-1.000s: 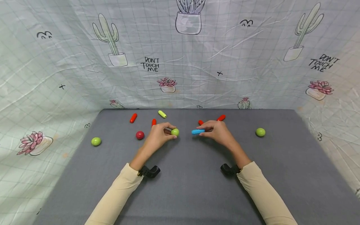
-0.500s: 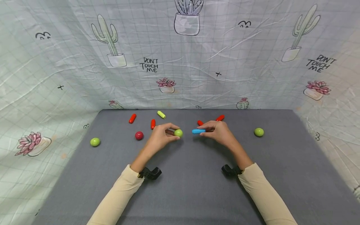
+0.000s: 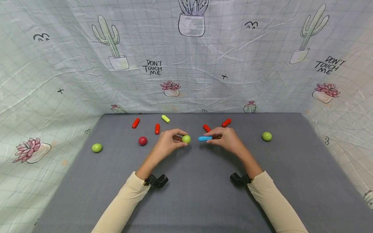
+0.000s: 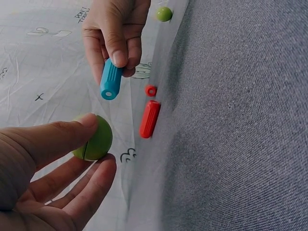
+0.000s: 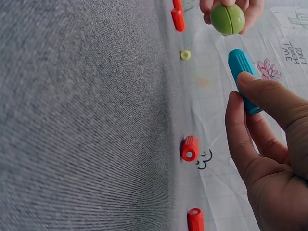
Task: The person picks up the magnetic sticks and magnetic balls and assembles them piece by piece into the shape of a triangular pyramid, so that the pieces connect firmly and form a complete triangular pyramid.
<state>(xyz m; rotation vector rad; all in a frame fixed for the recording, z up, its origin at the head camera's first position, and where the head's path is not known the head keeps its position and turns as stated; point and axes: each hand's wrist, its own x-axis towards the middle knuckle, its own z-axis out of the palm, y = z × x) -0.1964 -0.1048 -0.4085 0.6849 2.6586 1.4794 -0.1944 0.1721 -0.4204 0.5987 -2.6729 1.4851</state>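
Observation:
In the head view my left hand (image 3: 168,142) pinches a glossy green ball (image 3: 186,139) between thumb and fingertips. A seam line runs round the ball (image 4: 97,140), as the left wrist view shows. My right hand (image 3: 228,139) pinches a blue ribbed plastic cylinder (image 3: 205,138) near one end, holding it roughly level and pointing left. The cylinder (image 4: 111,82) has a small hole in the end that faces the ball. Ball and cylinder are held above the table at similar height, with a short gap between them. Part of the cylinder is hidden by the right fingers.
On the grey table (image 3: 192,194) lie red ribbed cylinders, two at left (image 3: 135,123) and two behind the right hand (image 3: 226,123). A yellow-green cylinder (image 3: 165,118), a red ball (image 3: 142,140) and green balls at far left (image 3: 97,148) and right (image 3: 266,136) also lie there. A patterned cloth (image 3: 186,64) hangs behind.
My left hand has moved right with the green ball, narrowing the gap to the blue cylinder. The right hand has come slightly closer to the front. The head view has shifted a little.

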